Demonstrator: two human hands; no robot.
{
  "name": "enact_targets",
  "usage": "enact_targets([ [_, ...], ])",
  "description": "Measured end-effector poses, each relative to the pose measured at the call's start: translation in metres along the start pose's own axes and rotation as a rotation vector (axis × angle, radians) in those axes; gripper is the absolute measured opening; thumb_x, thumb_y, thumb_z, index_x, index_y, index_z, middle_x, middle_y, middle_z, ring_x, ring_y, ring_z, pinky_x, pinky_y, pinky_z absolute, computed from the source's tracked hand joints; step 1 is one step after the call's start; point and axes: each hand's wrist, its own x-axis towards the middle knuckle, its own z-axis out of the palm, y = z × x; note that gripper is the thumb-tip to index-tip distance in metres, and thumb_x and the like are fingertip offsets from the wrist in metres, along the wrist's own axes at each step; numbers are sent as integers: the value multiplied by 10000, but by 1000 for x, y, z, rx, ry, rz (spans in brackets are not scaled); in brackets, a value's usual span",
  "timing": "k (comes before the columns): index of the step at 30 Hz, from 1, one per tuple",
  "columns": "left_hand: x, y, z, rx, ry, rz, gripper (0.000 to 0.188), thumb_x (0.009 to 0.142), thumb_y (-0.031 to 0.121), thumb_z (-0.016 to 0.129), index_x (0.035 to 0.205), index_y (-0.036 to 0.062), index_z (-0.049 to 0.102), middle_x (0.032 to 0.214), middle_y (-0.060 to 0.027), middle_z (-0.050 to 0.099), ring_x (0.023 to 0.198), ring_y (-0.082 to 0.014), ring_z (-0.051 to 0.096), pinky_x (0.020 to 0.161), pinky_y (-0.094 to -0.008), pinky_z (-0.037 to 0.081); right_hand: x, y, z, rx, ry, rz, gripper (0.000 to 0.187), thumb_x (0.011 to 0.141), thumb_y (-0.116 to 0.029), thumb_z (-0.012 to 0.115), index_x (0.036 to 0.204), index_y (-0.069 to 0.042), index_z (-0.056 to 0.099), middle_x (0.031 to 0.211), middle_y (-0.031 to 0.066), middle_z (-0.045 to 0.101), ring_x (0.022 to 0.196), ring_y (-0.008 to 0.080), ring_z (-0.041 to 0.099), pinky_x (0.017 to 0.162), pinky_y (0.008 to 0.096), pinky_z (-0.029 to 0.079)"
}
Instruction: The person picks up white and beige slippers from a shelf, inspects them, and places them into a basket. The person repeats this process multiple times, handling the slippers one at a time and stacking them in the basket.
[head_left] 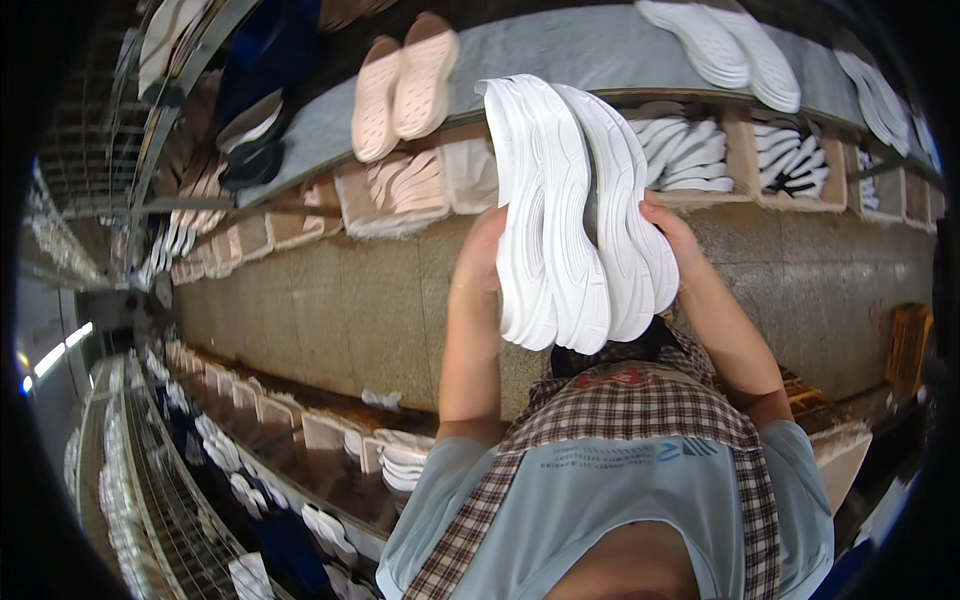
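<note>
Because the white shoe soles (572, 240) are bunched side by side, the left hand (484, 242) and right hand (670, 230) clamp their outer sides, presumably to prevent splaying, in front of the checked apron (640, 402).

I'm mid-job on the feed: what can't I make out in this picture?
All in the head view:
1. Fingertips of the left hand and right hand: mostly hidden behind the white soles they hold.
2. Depth of the pink soles in their box: upper ones cover whatever lies below.
3. Upper-left white sole: cut off by the top edge.
4. Pale items on the lower-left rack: too small and blurred to identify.
</note>
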Motion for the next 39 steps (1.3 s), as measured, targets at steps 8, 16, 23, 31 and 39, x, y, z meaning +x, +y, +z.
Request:
enact_targets([
  [8,4,-38,64,-602,-664,-294,700,896,435,477,1352,-65,298,720,-37,400,659,-136,386,591,-232,391,-63,-21,-19,400,37,-36,454,939,-314,381,1233,6,511,1058,141,648,887,218,668,767,348,573],
  [16,23,-89,121,-780,-931,-475,828,873,532,491,1390,-66,242,707,-50,433,660,-146,440,568,-229,409,-124,-61,-59,568,26,-265,519,902,-356,413,1266,7,482,1102,184,621,889,296,662,763,397,574],
  [23,38,-141,185,645,-422,-84,579,873,105,586,1391,79,330,1139,-110,546,1037,-201,538,945,-296,440,-167,-82,-124,175,256,-350,572,880,-300,471,1363,-15,358,1311,161,483,1154,262,525,983,375,432],
  [31,48,-208,244,799,-748,-181,602,870,35,547,1415,64,295,1442,-160,274,1325,-239,288,1049,-334,309,-210,-97,-184,-42,413,-315,657,904,-386,540,1398,-42,277,1340,122,442,1183,206,480,995,361,406],
  [39,107,-222,294,1454,-722,775,770,815,347,663,1353,-72,307,1391,-301,317,1349,-402,218,1078,-461,227,-245,-110,-213,68,558,-311,851,759,-501,681,1362,-6,340,1185,136,569,950,172,632,757,312,562],
])
